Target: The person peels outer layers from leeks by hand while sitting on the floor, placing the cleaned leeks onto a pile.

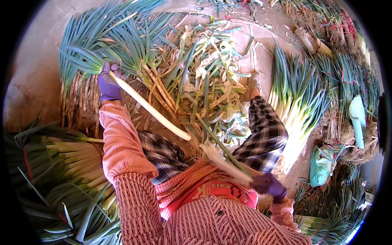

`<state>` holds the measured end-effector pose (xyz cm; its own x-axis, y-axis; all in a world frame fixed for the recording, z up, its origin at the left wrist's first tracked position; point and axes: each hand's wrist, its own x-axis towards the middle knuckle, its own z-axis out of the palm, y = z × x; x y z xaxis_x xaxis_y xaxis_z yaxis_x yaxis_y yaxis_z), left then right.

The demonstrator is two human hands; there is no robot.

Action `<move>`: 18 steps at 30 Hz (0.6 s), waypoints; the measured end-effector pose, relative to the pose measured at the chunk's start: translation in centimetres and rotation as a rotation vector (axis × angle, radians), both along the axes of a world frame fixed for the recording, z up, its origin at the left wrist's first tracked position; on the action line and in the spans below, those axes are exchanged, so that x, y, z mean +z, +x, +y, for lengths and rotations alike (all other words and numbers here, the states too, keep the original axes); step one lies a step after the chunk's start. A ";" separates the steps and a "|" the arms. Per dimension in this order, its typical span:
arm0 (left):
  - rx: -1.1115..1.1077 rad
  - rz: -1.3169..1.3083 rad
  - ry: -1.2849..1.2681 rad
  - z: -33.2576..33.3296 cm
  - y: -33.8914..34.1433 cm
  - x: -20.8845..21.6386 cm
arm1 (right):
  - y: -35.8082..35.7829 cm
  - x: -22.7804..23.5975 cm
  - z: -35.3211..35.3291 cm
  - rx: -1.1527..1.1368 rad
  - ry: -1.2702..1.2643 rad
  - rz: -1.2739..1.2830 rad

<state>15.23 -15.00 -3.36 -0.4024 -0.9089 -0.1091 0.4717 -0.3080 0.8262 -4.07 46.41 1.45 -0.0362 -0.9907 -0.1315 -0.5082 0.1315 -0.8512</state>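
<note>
My left hand (109,81), in a purple glove, is closed round a long green onion (149,107) just below its green leaves. The white shank slants down to the right, its root end above my lap. In the lower right my right hand (269,186), also gloved in purple, grips a strip of onion leaf (224,162), pale and green, blurred by motion. The strip's far end lies close to the onion's root end; I cannot tell whether they touch. Past my knees spreads a heap of peeled onion leaves (212,73), with several untrimmed onions (157,87) at its left.
Cleaned green onions (292,106) lie in a row right of my leg. Untrimmed onions (81,98) stand massed at far left, and tied bundles (73,159) lie at lower left. More bundles (347,77) line the right side, near a green plastic bag (321,165).
</note>
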 end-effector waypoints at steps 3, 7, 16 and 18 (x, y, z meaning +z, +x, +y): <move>-0.138 0.071 0.036 0.4 -7.4 -2.6 | -0.7 4.7 -7.3 -0.336 0.590 0.493; 0.005 -0.732 -0.818 1.3 -5.0 0.0 | -1.1 1.1 -16.8 -0.347 -0.123 0.364; -0.473 -0.289 -0.466 20.6 -20.5 9.3 | -0.9 -1.1 -14.8 -0.565 -0.267 -0.695; -0.719 -0.283 -0.630 24.9 -22.0 8.3 | -4.8 -2.6 -11.7 -0.417 -0.919 -0.965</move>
